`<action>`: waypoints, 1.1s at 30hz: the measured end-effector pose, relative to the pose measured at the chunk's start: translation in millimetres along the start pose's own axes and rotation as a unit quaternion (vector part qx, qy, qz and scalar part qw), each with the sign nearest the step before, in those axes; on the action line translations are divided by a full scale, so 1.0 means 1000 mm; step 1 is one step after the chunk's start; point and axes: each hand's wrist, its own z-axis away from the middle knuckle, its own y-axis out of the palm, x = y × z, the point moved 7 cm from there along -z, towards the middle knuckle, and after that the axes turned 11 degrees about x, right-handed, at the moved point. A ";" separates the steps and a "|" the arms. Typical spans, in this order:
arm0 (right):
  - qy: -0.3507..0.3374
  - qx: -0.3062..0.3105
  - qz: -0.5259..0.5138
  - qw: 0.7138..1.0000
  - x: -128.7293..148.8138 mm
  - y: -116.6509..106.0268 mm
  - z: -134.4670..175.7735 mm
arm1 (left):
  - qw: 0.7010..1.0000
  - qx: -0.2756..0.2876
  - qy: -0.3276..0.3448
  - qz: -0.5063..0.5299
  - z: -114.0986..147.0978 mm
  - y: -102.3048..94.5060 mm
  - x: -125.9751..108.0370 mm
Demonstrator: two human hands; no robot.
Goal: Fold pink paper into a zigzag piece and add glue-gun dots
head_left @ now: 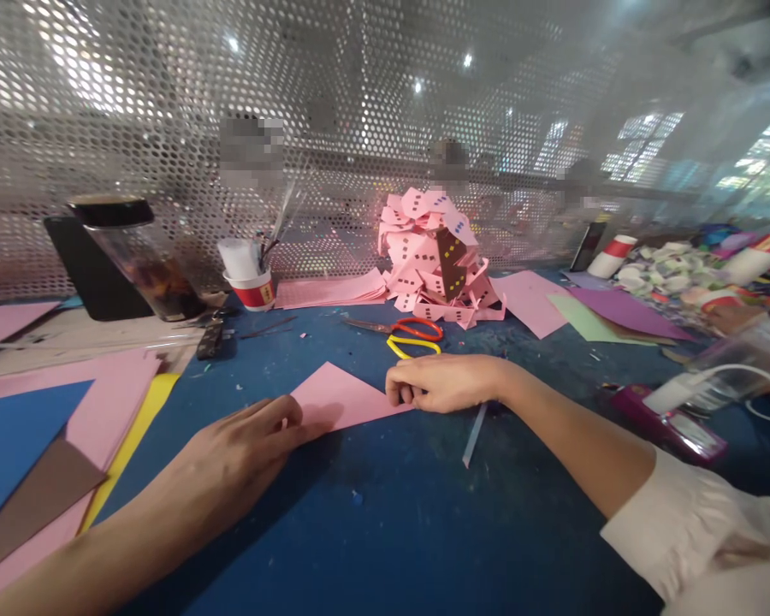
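A pink paper (pixel 337 397), which looks folded into a triangle, lies on the blue tabletop between my hands. My left hand (pixel 247 445) closes on its left corner, thumb and forefinger together there. Over the right corner, my right hand (pixel 446 382) has its fingers curled and pressed onto the paper. Just beyond my right hand lie scissors (pixel 417 328) with one red and one yellow handle loop, blades pointing left. Below my right wrist is a thin pale strip (pixel 475 435).
Behind stands a heap of pink folded pieces with dotted marks (pixel 417 257), near a perforated metal screen (pixel 334 103). A paper cup (pixel 255 291), a jar (pixel 147 265) and coloured sheets (pixel 32 445) are at left. A purple device (pixel 673 423) and more sheets (pixel 622 310) lie at right.
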 end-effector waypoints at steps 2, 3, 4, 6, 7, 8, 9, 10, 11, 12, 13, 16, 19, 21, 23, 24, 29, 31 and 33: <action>0.001 0.000 0.009 1.000 0.000 -0.001 0.001 | 1.000 -0.004 0.004 -0.005 0.000 0.001 0.001; 0.002 0.000 0.013 1.000 0.001 -0.001 0.001 | 1.000 -0.007 0.006 -0.009 0.000 0.000 0.001; 0.002 -0.001 0.018 1.000 0.002 -0.001 0.001 | 1.000 -0.009 0.009 -0.012 0.000 -0.001 0.000; 0.000 -0.020 0.028 0.999 0.005 -0.002 0.001 | 1.000 -0.011 0.014 -0.015 0.000 -0.004 -0.003; -0.002 -0.041 0.031 0.999 0.008 -0.003 0.001 | 1.000 -0.014 0.017 -0.015 0.000 -0.006 -0.004; -0.004 -0.069 0.033 0.997 0.011 -0.004 0.000 | 1.000 -0.019 0.020 -0.013 0.000 -0.008 -0.006; -0.009 -0.101 0.031 0.994 0.015 -0.005 -0.002 | 1.000 -0.019 0.020 -0.011 -0.001 -0.009 -0.007; -0.014 -0.130 0.029 0.991 0.020 -0.005 -0.003 | 1.000 -0.018 0.017 -0.009 -0.001 -0.009 -0.007; -0.022 -0.150 0.027 0.988 0.024 -0.004 -0.006 | 1.000 -0.020 0.016 -0.009 -0.001 -0.009 -0.007; -0.033 -0.161 0.026 0.986 0.029 -0.001 -0.009 | 1.000 -0.021 0.015 -0.009 -0.001 -0.008 -0.007; -0.038 -0.179 0.030 0.983 0.033 0.001 -0.012 | 1.000 -0.022 0.015 -0.009 -0.001 -0.007 -0.006; -0.040 -0.222 0.046 0.973 0.040 0.007 -0.018 | 0.999 -0.030 0.013 -0.001 0.000 -0.002 -0.004; -0.033 -0.250 0.039 0.967 0.041 0.011 -0.022 | 1.000 -0.021 0.002 0.022 0.000 0.001 -0.004; -0.016 -0.273 0.039 0.961 0.039 0.013 -0.025 | 0.999 -0.018 0.001 0.042 0.000 0.000 -0.006; 0.000 -0.291 0.043 0.956 0.038 0.014 -0.027 | 0.998 -0.019 -0.003 0.065 -0.002 -0.001 -0.009; 0.005 -0.296 0.045 0.954 0.037 0.015 -0.029 | 0.997 -0.020 -0.010 0.078 -0.003 -0.002 -0.009; 0.009 -0.304 0.054 0.951 0.039 0.017 -0.033 | 0.984 -0.014 -0.121 0.129 -0.010 0.001 -0.002; 0.019 -0.305 0.059 0.950 0.040 0.017 -0.034 | 0.979 -0.015 -0.160 0.129 -0.014 0.000 0.000; 0.027 -0.305 0.062 0.950 0.040 0.018 -0.034 | 0.974 -0.015 -0.185 0.130 -0.017 -0.001 -0.001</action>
